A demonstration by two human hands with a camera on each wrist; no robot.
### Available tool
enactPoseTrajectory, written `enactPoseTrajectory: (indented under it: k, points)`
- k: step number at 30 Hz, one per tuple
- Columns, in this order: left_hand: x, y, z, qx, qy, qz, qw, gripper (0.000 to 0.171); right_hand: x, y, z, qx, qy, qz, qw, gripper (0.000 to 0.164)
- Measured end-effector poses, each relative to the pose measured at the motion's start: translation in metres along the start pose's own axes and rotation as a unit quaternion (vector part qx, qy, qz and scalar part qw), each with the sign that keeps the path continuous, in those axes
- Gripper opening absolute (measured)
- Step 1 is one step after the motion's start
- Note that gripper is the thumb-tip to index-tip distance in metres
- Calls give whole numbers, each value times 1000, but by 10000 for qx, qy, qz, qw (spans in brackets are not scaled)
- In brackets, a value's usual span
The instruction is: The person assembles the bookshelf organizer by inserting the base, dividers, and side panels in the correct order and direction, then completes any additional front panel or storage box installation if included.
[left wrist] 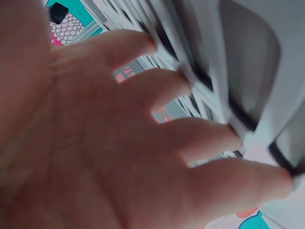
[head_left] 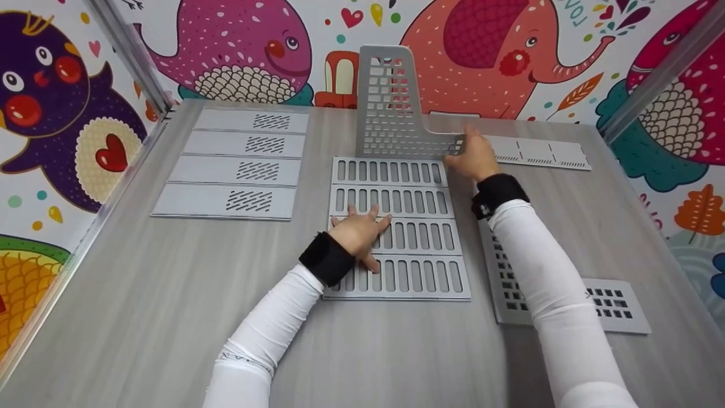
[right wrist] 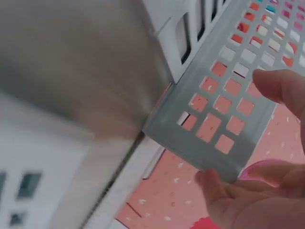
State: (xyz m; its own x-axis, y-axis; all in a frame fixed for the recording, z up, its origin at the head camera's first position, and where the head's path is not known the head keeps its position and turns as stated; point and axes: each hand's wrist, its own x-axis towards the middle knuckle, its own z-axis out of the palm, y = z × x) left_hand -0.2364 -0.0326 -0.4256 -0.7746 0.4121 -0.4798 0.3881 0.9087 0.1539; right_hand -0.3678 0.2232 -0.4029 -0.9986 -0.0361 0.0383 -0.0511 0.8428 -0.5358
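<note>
The right hand (head_left: 476,156) pinches the low end of an upright panel (head_left: 391,122), thumb on one side and fingers on its edge, probably so it does not tip. The left hand (head_left: 359,232) grips nothing: its fingers spread and press on the slotted panel (head_left: 419,220), likely to keep it from sliding. That panel lies flat in the middle of the table (head_left: 170,311); the upright panel stands along its far edge, where the two seem to meet, perhaps to be lined up.

To the left lies a flat panel with slanted slits (head_left: 212,168), well apart, as if set out of the way. To the right, a panel with square holes (head_left: 504,283) runs partly under the right arm, and a pale strip (head_left: 544,153) lies farther back, both seemingly within reach.

No brand shows on the panels. The left sleeve (head_left: 283,328) bears letters, perhaps ending "AX". On the cartoon wall (head_left: 345,34), "LOV" is readable, cut off by the top edge.
</note>
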Motion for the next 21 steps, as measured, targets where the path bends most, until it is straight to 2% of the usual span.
enactPoseTrajectory:
  k: [5, 11, 16, 21]
  points:
    - [0, -2, -1, 43, -59, 46, 10000, 121, -1, 8, 3, 415, -139, 450, 9980, 101]
    - [0, -4, 1, 29, -68, -6, 10000, 120, -2, 8, 15, -187, -547, 1122, 9920, 124]
    - [2, -2, 1, 101, -195, -9, 9998, 119, -4, 7, 20, -662, -759, 1350, 9857, 126]
    - [3, -1, -1, 262, -210, 9, 9994, 120, -6, 7, 19, -388, -677, 1290, 9886, 120]
